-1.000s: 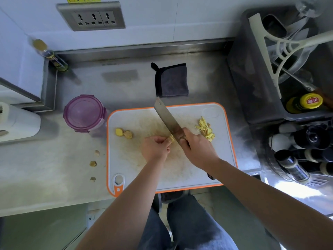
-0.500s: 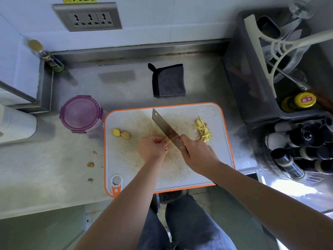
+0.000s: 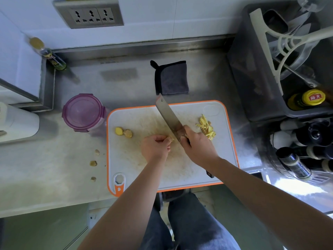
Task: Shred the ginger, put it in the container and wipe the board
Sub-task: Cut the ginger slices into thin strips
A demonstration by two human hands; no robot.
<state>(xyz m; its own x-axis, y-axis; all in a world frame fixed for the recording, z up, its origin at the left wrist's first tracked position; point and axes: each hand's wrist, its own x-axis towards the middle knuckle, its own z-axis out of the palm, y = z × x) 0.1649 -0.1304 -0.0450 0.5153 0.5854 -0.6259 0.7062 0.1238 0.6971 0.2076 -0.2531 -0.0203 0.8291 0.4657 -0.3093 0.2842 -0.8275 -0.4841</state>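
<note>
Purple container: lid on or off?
On. The purple container, left of the cutting board, has its lid flat over the rim; latches: cannot tell.

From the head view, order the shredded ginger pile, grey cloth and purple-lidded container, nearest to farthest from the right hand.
1. shredded ginger pile, just beside the right hand
2. grey cloth, behind the board
3. purple-lidded container, left of the board

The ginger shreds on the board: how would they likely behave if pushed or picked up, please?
The ginger shreds are thin, loose strips, so probably light and apt to scatter. Pushed along the board, they would likely slide, not roll.
</note>
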